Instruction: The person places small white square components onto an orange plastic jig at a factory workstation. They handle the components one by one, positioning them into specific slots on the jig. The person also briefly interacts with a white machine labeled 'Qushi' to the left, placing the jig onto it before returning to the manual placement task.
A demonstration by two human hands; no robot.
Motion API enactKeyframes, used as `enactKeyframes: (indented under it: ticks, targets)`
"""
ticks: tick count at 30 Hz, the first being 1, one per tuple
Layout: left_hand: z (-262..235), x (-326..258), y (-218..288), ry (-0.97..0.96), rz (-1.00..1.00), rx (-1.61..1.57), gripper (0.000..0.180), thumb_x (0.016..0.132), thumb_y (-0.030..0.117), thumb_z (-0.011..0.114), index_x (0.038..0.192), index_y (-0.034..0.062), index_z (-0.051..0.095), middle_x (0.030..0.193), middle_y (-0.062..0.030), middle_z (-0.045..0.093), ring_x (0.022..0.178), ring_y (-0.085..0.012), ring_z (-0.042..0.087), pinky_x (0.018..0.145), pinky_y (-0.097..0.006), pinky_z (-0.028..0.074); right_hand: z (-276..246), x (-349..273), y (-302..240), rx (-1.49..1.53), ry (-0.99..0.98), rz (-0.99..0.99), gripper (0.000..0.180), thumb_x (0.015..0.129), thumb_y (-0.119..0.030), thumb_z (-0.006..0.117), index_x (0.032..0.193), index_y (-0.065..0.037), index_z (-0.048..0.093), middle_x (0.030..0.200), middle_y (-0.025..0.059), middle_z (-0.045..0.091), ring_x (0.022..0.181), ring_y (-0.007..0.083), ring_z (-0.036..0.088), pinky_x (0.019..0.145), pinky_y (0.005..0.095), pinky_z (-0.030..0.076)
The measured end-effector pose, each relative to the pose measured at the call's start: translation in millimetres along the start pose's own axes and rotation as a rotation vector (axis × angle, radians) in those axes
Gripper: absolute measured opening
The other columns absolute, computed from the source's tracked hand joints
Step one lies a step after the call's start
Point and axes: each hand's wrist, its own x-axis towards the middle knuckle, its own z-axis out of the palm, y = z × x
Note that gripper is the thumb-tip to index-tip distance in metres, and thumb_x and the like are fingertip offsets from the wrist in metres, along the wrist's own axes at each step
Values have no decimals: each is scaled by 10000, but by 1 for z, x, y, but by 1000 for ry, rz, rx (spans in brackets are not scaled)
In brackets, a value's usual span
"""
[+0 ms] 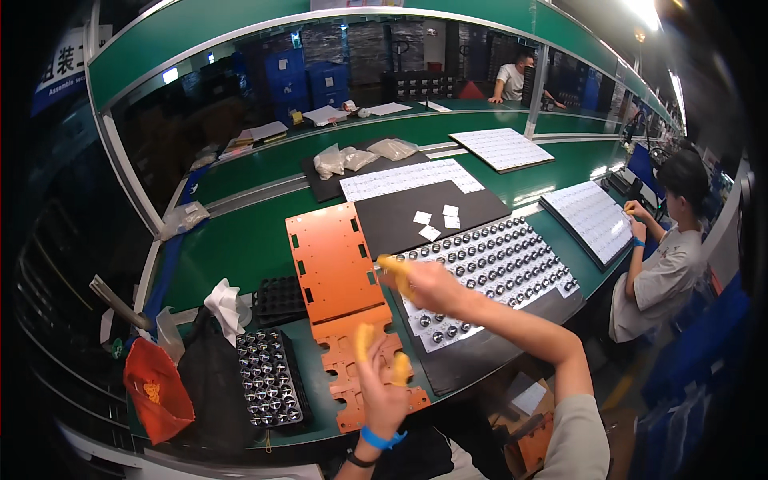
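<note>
Over the lower part of an orange fixture point(340, 382) with cut-outs, my left hand point(382, 396) has its thumb and index finger apart and nothing visible between them. Yellow finger cots cover fingertips on both hands. My right hand point(428, 286) is above the right edge of a flat orange plate point(328, 252) with slots. Its fingers are curled and its tips close together; anything between them is too small to make out. Right of it lies a white sheet point(436, 340) carrying rows of round black-and-silver parts. A black tray point(294, 364) of shiny round parts stands left of the fixture.
White square cards point(430, 233) lie on a black mat point(392, 220). Behind are a white printed sheet point(400, 180) and bags of small parts point(356, 158). A red bag point(160, 400) stands at left. A co-worker point(660, 256) handles a white panel point(588, 216) at right.
</note>
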Motion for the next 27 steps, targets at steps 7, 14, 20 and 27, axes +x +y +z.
enactKeyframes:
  ticks: [7, 14, 20, 27]
  targets:
    - [0, 66, -36, -153, -681, -976, 504, 1064, 439, 331, 1329, 49, 510, 1240, -88, 614, 1141, -242, 602, 993, -421, 499, -7, -39, -64, -238, -322, -210, 496, 823, -174, 698, 1248, 56, 584, 892, 92, 635, 877, 250, 655, 760, 370, 553]
    - [5, 97, -66, 110, -733, -925, 268, 1036, 134, 475, 1275, 26, 528, 1228, -133, 639, 953, -233, 640, 732, -327, 559, -8, -5, 7, -171, 59, 115, 225, 846, -213, 760, 1007, -66, 704, 850, 122, 675, 794, 310, 658, 744, 409, 523]
    - [12, 90, -71, 1, -591, -662, 301, 1022, 67, 431, 1312, 47, 508, 1275, -131, 623, 909, -204, 647, 710, -297, 553, 6, -13, 185, -404, 103, 754, 171, 825, -221, 744, 852, -51, 742, 914, 166, 703, 891, 344, 681, 800, 448, 540]
    - [11, 79, -57, 25, -523, -582, 359, 1006, 22, 404, 1352, 48, 500, 1239, -140, 625, 864, -188, 646, 700, -290, 546, 36, -26, 242, -416, 28, 973, 177, 786, -176, 671, 767, -25, 760, 792, 206, 726, 811, 376, 721, 805, 447, 570]
